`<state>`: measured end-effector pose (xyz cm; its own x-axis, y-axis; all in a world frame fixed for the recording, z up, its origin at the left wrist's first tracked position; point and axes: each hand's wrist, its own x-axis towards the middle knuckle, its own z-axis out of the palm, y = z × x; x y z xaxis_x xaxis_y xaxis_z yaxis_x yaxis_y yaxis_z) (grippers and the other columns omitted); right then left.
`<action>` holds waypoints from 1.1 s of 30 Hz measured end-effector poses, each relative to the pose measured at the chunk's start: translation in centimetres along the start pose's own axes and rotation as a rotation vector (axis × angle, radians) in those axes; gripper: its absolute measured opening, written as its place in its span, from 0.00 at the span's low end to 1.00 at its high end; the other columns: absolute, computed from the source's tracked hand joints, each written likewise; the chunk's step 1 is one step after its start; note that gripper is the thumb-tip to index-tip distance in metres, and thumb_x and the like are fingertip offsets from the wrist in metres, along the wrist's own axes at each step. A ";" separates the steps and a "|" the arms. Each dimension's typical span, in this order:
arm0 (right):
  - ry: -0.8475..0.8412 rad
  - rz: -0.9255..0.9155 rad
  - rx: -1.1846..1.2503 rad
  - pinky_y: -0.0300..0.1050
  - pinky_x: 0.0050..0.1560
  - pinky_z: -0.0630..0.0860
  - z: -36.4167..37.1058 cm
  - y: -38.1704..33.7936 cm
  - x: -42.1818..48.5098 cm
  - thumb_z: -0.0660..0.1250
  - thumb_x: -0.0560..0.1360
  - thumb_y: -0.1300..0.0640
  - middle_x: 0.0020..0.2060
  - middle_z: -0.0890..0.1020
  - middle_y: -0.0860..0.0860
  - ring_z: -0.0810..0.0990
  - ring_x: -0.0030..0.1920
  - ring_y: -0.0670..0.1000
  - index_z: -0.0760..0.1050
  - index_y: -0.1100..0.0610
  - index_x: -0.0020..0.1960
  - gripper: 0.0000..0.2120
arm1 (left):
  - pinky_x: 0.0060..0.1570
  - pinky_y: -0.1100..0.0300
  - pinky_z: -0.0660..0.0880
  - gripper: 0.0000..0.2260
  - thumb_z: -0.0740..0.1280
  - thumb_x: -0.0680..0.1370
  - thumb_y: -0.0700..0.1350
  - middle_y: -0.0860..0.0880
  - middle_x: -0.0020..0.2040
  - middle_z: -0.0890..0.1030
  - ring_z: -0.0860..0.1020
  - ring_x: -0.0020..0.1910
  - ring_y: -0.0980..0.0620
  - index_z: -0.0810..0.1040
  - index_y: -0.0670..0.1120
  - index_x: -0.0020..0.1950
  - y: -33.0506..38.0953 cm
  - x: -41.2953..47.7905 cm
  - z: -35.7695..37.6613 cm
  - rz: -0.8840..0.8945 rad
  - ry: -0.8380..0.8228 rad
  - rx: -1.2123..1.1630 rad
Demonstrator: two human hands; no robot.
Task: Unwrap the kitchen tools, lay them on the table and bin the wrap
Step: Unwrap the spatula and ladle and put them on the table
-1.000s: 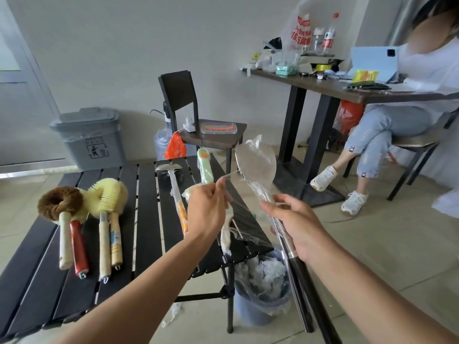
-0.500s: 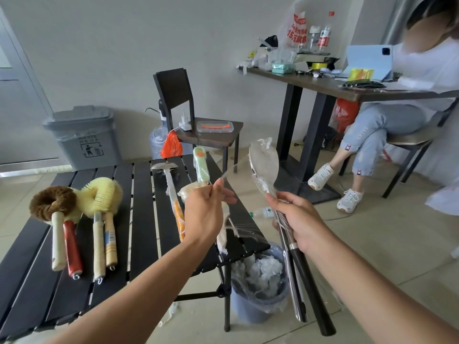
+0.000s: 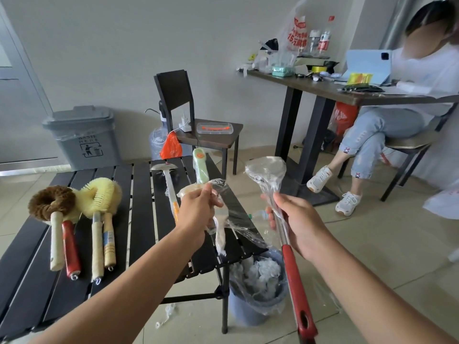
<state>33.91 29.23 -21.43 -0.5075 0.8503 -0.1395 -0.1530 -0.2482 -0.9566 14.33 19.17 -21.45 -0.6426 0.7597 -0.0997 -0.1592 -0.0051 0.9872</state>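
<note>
My right hand [image 3: 296,222] grips the shaft of a metal ladle [image 3: 267,171] with a red handle, its bowl still covered in clear wrap. My left hand [image 3: 198,211] pinches a loose strip of that clear wrap [image 3: 229,214], which trails down over the edge of the black slatted table [image 3: 139,207]. Several unwrapped brushes [image 3: 74,202] lie on the table's left side. A metal spatula with an orange handle [image 3: 170,184] and a green-handled tool [image 3: 201,167] lie further right. A blue bin [image 3: 255,309] lined with plastic and holding crumpled wrap stands under the table's right corner.
A grey waste bin [image 3: 83,137] stands by the wall at the back left. A dark chair [image 3: 198,120] with a plastic box sits behind the table. A person [image 3: 387,115] sits at a cluttered desk on the right. Scraps of wrap lie on the tiled floor.
My left hand has pulled the wrap strip away to the left, and more of it hangs free. The ladle has tilted and the red handle now shows below my right hand.
</note>
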 end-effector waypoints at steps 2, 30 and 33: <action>-0.006 -0.018 -0.020 0.44 0.36 0.80 0.3 0.4 -0.1 0.64 0.86 0.57 0.37 0.85 0.55 0.81 0.34 0.49 0.84 0.61 0.58 0.11 | 0.26 0.59 0.61 0.21 0.56 0.90 0.50 0.50 0.31 0.73 0.64 0.23 0.55 0.75 0.43 0.40 0.1 -0.2 0.2 0.077 -0.035 0.134; 0.114 -0.135 -0.255 0.41 0.43 0.77 0.0 -0.7 -0.7 0.78 0.76 0.46 0.34 0.81 0.49 0.79 0.37 0.46 0.87 0.59 0.52 0.16 | 0.23 0.64 0.65 0.28 0.72 0.78 0.64 0.50 0.25 0.64 0.59 0.20 0.53 0.66 0.47 0.30 -0.1 -3.2 2.8 0.203 -0.266 0.304; 0.080 -0.123 -0.169 0.37 0.38 0.77 -0.4 -0.8 -0.5 0.78 0.77 0.49 0.32 0.81 0.47 0.79 0.33 0.44 0.88 0.57 0.49 0.11 | 0.21 0.64 0.60 0.27 0.70 0.80 0.62 0.46 0.28 0.62 0.57 0.22 0.51 0.70 0.43 0.34 0.5 -2.4 2.1 0.164 -0.223 0.319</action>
<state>34.63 29.20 -20.66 -0.4235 0.9053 -0.0325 -0.0617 -0.0646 -0.9960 17.33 18.69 -20.47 -0.4570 0.8876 0.0572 0.1945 0.0369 0.9802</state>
